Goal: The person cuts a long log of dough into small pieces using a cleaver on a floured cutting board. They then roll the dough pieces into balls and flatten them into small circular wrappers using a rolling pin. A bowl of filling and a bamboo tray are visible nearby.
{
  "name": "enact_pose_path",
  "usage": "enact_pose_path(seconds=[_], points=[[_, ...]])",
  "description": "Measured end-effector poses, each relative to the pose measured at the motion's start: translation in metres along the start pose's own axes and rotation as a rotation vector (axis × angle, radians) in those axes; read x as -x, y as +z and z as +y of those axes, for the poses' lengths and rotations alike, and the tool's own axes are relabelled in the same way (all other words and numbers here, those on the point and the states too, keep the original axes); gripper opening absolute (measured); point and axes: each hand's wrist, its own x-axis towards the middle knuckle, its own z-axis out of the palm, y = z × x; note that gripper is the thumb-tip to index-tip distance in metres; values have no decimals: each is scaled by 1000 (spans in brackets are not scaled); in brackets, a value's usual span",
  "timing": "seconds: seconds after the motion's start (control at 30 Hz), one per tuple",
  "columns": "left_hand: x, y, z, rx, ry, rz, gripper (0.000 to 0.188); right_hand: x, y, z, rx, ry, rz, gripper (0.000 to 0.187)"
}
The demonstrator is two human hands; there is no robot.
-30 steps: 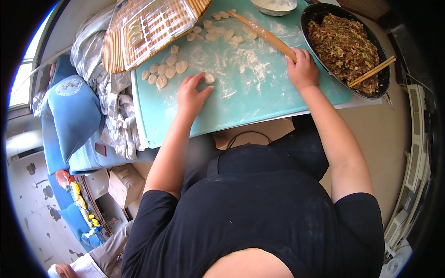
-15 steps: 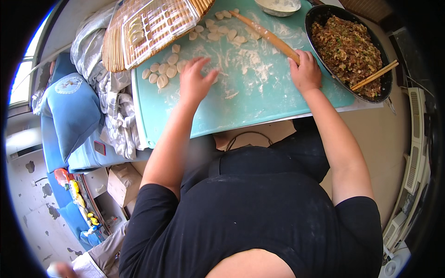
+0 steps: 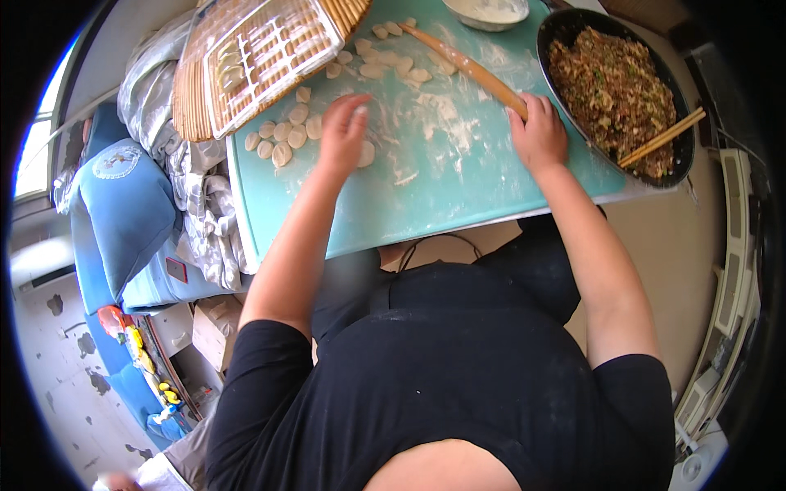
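Note:
My right hand (image 3: 540, 135) is closed round the near end of a wooden rolling pin (image 3: 467, 67), which slants away to the far left. My left hand (image 3: 340, 135) is over the floured board, thumb and forefinger drawn close together. A whitish spot shows at its thumb tip; whether it is dough or flour is unclear. One flattened dough round (image 3: 366, 154) lies just right of that wrist. Several small dough rounds (image 3: 282, 154) are grouped left of the hand. More dough pieces (image 3: 385, 61) lie farther back, near the pin's far end.
The green board (image 3: 393, 209) carries loose flour. A woven tray (image 3: 192, 98) holding a clear plastic tray (image 3: 282, 49) with dumplings overlaps its far left corner. A flour bowl (image 3: 487, 12) stands at the back. On the right, a pan of filling (image 3: 610, 98) has chopsticks (image 3: 663, 137) across it.
My left hand's spread fingers have drawn together, and the dough round beside its wrist has come into plain view. My right hand stays on the rolling pin. The whole view has shifted slightly.

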Motion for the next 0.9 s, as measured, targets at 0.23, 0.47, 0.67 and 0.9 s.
enact_pose_path(seconds=[0.23, 0.47, 0.67, 0.9], points=[[22, -30, 28, -148, -534, -83, 26, -3, -3, -1, 3, 25, -32, 29], [25, -34, 42, -259, -227, 37, 23, -4, -5, -4, 21, 22, -40, 27], [23, -15, 36, 112, -284, 173, 30, -4, -1, 0, 30, 5, -18, 28], [33, 13, 31, -799, 82, -318, 69, 0, -3, -3, 17, 1, -4, 28]])
